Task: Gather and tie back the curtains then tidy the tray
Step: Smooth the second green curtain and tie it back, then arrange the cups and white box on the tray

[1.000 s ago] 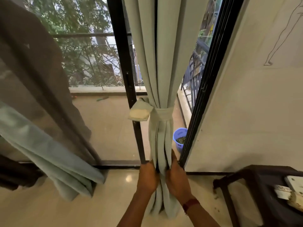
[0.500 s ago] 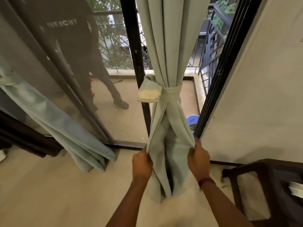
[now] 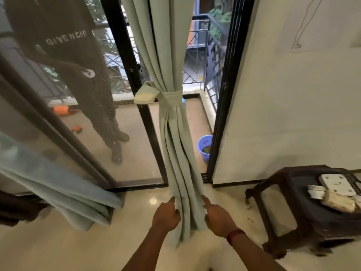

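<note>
The pale green curtain hangs gathered in front of the black door frame. A matching tie-back band is wrapped around it, with its loose end sticking out to the left. Near the hem, my left hand holds the left edge of the folds. My right hand holds the right edge, and the folds sit bunched between my hands. At the right, a dark tray sits on a stool and carries a white cup, a white plate-like piece and a beige item.
A second pale curtain slants down at the lower left beside the glass door, which reflects a person in dark clothes. A blue bucket stands outside on the balcony. The dark stool stands by the white wall.
My hands had spread the lower curtain apart; they have now brought its edges back together into a narrow bunch. The view has tilted and shifted, showing more of the stool.
</note>
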